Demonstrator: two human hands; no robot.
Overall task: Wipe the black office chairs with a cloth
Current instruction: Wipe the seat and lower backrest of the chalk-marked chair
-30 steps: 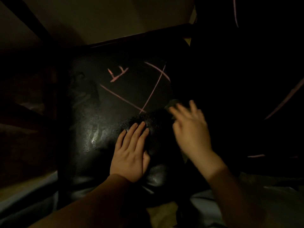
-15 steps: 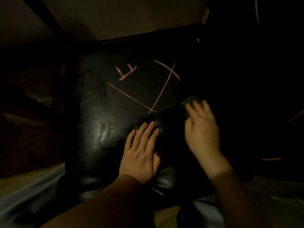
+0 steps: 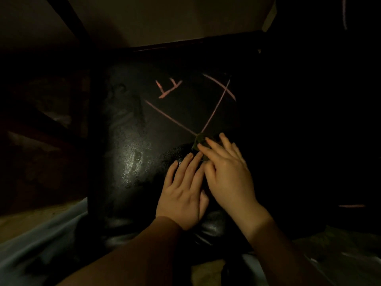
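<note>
A black chair seat (image 3: 132, 141) fills the middle of the dim head view, shiny at its left and marked with pink chalk lines (image 3: 171, 118) toward the back. My left hand (image 3: 183, 193) lies flat on the seat's front part with straight fingers. My right hand (image 3: 228, 172) presses a small dark green cloth (image 3: 197, 142) onto the seat with straight fingers, right where two pink lines cross. Only a corner of the cloth shows beyond the fingertips. The two hands touch side by side.
A second black chair (image 3: 319, 120) stands at the right, with faint pink marks (image 3: 351, 206) on it. A pale wall (image 3: 165, 19) rises behind the seat. A dark frame (image 3: 68, 19) and shadowed floor lie left; light blue fabric (image 3: 41, 240) shows at the bottom.
My right hand has slid the cloth leftward over the seat, from its right edge to the crossing of the pink lines, ending against my left hand. My left hand stayed flat.
</note>
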